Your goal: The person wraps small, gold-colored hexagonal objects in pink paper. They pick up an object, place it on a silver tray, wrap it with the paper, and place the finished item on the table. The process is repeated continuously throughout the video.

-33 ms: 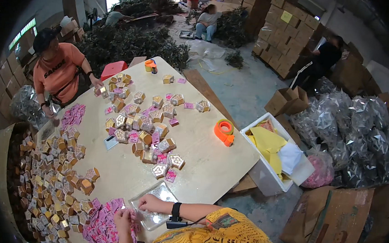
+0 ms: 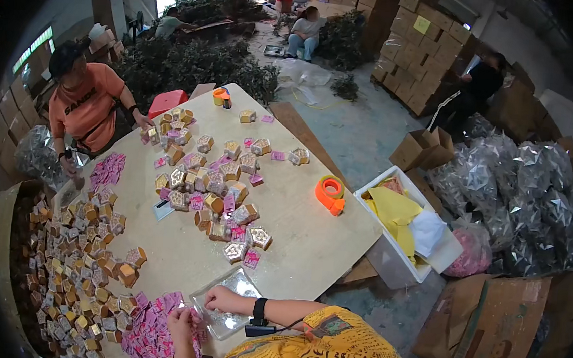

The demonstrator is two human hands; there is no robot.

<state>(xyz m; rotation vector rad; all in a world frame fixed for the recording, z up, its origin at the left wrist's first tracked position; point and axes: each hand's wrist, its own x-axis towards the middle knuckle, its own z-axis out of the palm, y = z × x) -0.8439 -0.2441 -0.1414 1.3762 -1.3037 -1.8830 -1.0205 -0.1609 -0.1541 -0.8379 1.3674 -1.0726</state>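
Observation:
My left hand [image 2: 182,324] is at the right edge of a heap of small pink printed packets [image 2: 150,333]. Its fingers are pinched together, and whatever they may grip is too small to make out. Over a shallow clear plastic tray [image 2: 246,285] my right hand [image 2: 223,300] is curled, thumb and fingers drawn in; anything inside them is hidden. Beyond the tray lies a loose group of small house-shaped gold and white boxes [image 2: 234,251], with pink packets among them. A much larger pile of such boxes [image 2: 90,285] covers the table's left side.
An orange tape dispenser [image 2: 330,196] sits toward the table's right edge, another tape dispenser [image 2: 221,96] at the far corner. A white bin [image 2: 394,265] with yellow material stands right of the table [image 2: 294,247]. Across the left side, a co-worker in an orange shirt [image 2: 85,99] handles boxes.
My hands stay almost exactly where they were. By the stacked cartons at the right, the person in dark clothes has shifted slightly.

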